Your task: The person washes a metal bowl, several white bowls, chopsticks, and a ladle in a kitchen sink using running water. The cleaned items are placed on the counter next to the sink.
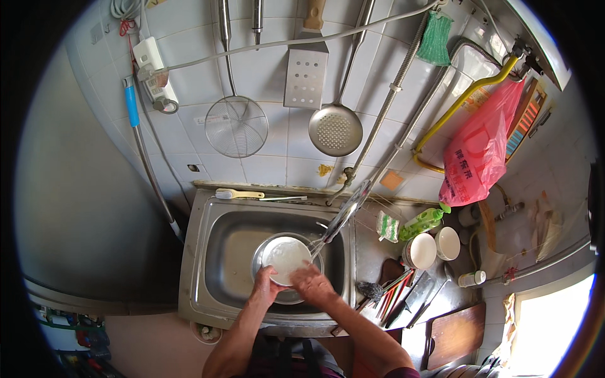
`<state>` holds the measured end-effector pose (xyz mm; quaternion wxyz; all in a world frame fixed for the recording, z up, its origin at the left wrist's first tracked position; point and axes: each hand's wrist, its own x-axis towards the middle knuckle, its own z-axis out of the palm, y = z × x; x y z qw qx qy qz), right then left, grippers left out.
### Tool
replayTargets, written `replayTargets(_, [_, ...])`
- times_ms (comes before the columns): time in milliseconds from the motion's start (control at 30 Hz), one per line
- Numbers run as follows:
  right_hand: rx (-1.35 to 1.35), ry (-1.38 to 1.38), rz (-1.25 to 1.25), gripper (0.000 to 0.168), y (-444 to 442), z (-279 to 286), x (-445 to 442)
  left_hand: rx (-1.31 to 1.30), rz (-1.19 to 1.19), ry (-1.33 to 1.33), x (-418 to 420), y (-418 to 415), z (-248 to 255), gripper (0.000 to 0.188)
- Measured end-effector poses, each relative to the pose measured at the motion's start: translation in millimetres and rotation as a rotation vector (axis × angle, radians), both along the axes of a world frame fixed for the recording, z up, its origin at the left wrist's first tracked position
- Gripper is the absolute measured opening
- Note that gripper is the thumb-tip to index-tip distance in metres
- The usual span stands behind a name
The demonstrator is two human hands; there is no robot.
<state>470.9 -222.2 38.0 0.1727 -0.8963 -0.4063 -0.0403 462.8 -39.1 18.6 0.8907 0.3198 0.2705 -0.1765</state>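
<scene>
My left hand (265,283) grips the near-left rim of a white bowl (286,257), thumb on top of the edge. Water stands or runs in the bowl, which is tilted toward me. My right hand (313,284) is blurred at the bowl's right rim, its fingers reaching over the edge; whether they grip it cannot be made out. Beneath the bowl is a round metal basin (257,250) in the stainless steel sink (222,255). From the upper right a shiny faucet (347,212) slants down, with water streaming from its end toward the bowl.
Right of the sink stand two bowls (420,251), a green detergent bottle (420,223) and a striped sponge (387,227). Chopsticks (394,295), a steel-wool scrubber (371,290) and a cleaver (415,294) lie nearer me. A brush (238,194) rests on the back rim. A skimmer (236,126) hangs above.
</scene>
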Motion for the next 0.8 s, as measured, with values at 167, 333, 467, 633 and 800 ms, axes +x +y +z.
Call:
replayTargets(167, [-0.05, 0.116, -0.094, 0.014, 19.3, -8.6, -16.5, 0.057, 0.012, 0.039, 0.7, -4.8, -26.5, 0.046])
replayTargets(333, [0.161, 0.176, -0.243, 0.025, 47.1, -29.5, -26.8, 0.116, -0.02, 0.1, -1.0, 5.0, -55.8, 0.044])
replayTargets(467, [0.032, 0.193, -0.149, 0.027, 2.2, -22.0, -12.3, 0.335, -0.122, 0.103, 0.9, 2.0, 33.4, 0.066])
replayTargets(633, [0.823, 1.045, -0.548, 0.027, 18.7, -29.2, -14.3, 0.482, -0.112, 0.163, 7.2, 12.1, 44.5, 0.082])
replayTargets(800, [1.66, 1.352, -0.547, 0.037, 27.8, -43.1, -8.2, 0.455, 0.001, 0.177, 2.3, 25.9, -4.1, 0.057])
